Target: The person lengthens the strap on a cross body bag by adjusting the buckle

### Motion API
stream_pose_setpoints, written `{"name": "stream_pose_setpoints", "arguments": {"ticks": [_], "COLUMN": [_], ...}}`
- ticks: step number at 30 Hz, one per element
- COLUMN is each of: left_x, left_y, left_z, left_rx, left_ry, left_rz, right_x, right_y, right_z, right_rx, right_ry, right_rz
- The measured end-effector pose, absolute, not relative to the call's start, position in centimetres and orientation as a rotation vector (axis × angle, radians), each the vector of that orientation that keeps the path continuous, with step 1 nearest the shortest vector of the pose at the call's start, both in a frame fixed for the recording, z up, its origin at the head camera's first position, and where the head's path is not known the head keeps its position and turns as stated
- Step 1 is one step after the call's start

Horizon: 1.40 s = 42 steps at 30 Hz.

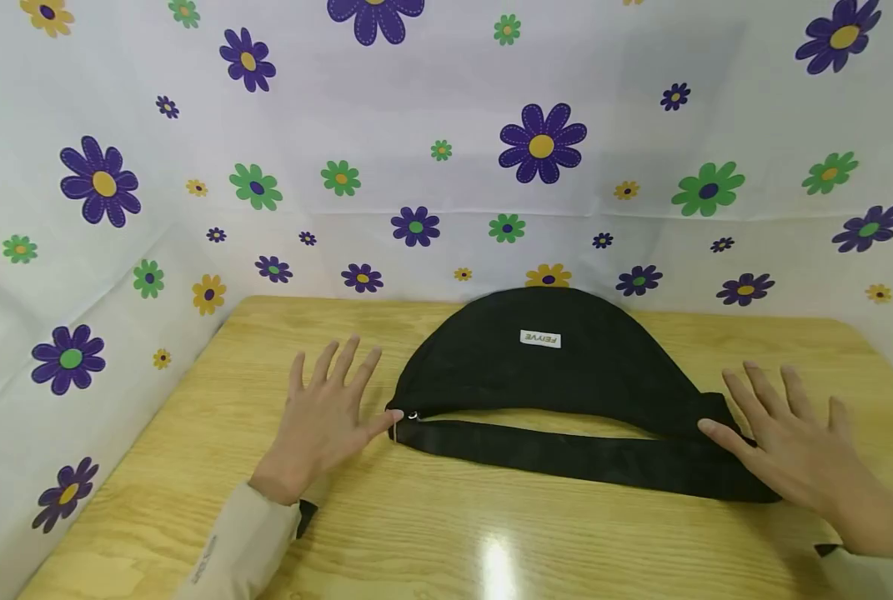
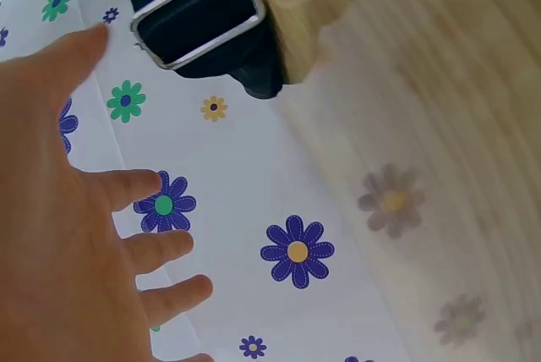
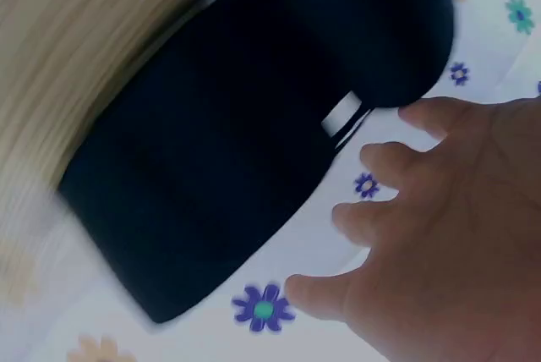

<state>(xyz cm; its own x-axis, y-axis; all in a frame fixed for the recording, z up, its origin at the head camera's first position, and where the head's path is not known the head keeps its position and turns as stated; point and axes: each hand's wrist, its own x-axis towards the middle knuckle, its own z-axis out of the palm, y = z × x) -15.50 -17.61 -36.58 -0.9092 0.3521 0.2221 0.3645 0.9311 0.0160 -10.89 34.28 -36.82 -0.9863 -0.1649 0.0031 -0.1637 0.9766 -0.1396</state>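
Black bag (image 1: 536, 362): head view alone resolves label (image 1: 540, 339), left-wrist view full buckle (image 2: 216, 42); left hand (image 1: 324, 417), right hand (image 1: 802, 446) splayed, empty.

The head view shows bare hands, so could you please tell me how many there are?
2: the left hand beside the left end of the black bag, and the right hand at its right end. Neither is hidden.

Tabletop station, type of room undetermined: one wood-grain table (image 1: 393, 533), backed and flanked by white sheeting (image 1: 416, 92) printed with purple, green and yellow flowers (image 1: 542, 145).
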Motion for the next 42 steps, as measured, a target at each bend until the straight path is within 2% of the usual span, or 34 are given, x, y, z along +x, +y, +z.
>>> {"name": "stream_pose_setpoints", "arguments": {"ticks": [10,22,33,42], "left_x": [-15.1,-15.2,-15.7,-15.8], "left_y": [-17.3,-17.2,-17.5,-17.5], "left_z": [-36.1,-36.1,-36.3,-36.7], "left_rx": [-0.595,-0.549,-0.498,-0.406], "left_ry": [-2.886,-3.030,-2.999,-2.938], "left_rz": [-0.263,-0.870,-1.279,-1.585], "right_x": [-12.4,-13.9,-14.6,-15.2], "right_y": [29.7,26.0,21.8,19.3], "right_z": [-34.6,-32.9,-33.1,-33.7], "right_rx": [-0.536,-0.750,-0.840,-0.909], "right_ry": [3.193,3.135,2.968,2.860], "right_rz": [-0.520,-0.775,-1.048,-1.086]}}
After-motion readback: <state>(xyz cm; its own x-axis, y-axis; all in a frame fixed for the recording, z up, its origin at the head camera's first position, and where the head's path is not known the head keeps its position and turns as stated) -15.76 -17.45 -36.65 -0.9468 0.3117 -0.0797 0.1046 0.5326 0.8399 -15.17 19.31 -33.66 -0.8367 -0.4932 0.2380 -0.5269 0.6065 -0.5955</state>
